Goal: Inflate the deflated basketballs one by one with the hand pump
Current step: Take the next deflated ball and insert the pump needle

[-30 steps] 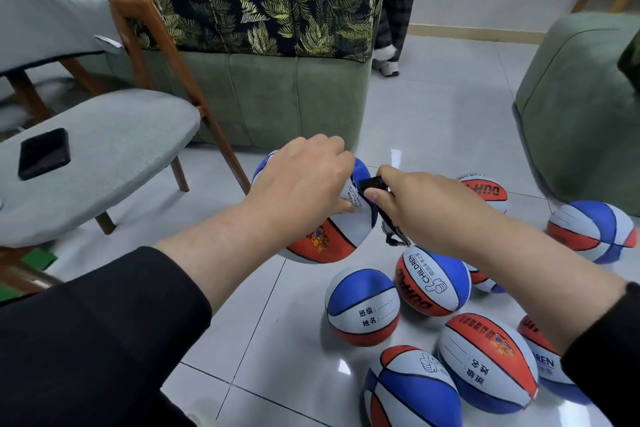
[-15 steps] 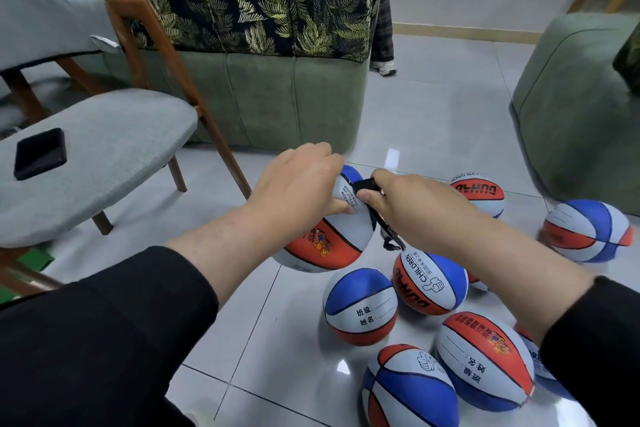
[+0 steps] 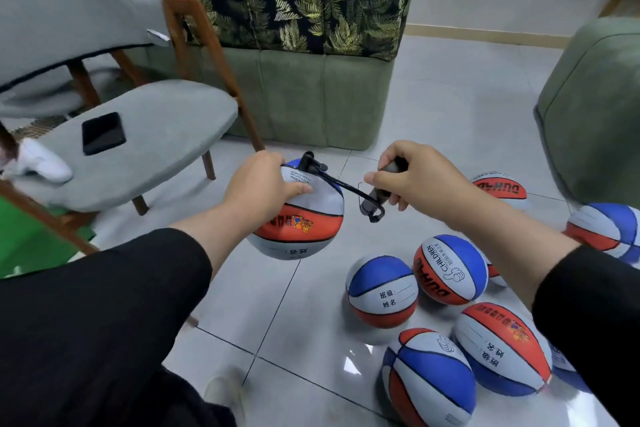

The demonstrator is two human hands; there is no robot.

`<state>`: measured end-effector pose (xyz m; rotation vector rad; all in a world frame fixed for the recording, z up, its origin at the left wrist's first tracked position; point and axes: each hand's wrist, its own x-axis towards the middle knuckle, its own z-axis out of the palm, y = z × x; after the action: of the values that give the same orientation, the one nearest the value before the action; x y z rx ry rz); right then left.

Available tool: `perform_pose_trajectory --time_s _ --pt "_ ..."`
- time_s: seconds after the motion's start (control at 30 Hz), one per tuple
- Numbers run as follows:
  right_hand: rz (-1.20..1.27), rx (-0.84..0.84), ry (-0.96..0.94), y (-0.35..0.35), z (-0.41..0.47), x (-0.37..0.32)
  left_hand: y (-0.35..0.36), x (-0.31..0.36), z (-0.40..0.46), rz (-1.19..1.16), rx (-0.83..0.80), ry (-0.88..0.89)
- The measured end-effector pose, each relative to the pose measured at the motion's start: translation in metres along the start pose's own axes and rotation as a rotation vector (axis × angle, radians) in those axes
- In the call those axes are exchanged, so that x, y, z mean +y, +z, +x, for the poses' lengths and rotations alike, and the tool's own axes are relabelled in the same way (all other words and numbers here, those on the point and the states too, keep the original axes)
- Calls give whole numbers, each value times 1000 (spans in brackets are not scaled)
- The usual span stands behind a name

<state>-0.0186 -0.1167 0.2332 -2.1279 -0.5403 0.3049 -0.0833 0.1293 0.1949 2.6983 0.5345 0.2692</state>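
Red-white-blue basketball (image 3: 298, 218) gripped by left hand (image 3: 258, 189); right hand (image 3: 412, 180) clasps black pump (image 3: 375, 198).

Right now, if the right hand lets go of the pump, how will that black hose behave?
Likely floppy: the black hose already sags and loops between the held ball and the pump in the right hand. The pump would probably dangle and tug at the top fitting. The left hand alone steadies the ball, so it may swing.

My left hand (image 3: 258, 189) grips a basketball (image 3: 298, 215) above the tiled floor (image 3: 450, 107); my right hand (image 3: 415, 180) holds the hand pump (image 3: 381, 194), its black hose (image 3: 332, 180) reaching the ball's top.
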Motion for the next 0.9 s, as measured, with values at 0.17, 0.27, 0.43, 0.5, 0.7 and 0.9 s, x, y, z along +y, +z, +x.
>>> perform_pose_trajectory --time_s 0.17,0.27,0.43,0.5,0.7,0.9 --pt "45 -36 37 24 -13 -5 4 -51 -18 -9 -26 -127" --pt "46 -50 83 42 -22 -2 19 -82 -32 -12 -37 -172" --pt "86 -121 193 83 -33 21 59 -127 -60 -50 -90 -242" --pt "102 -126 248 100 -38 35 74 -139 -68 11 -136 -227" --pt "147 -116 389 142 -53 74 114 -146 -72 136 -242 -103" --pt "162 -65 479 163 -59 91 159 -131 -60 117 -332 -62"
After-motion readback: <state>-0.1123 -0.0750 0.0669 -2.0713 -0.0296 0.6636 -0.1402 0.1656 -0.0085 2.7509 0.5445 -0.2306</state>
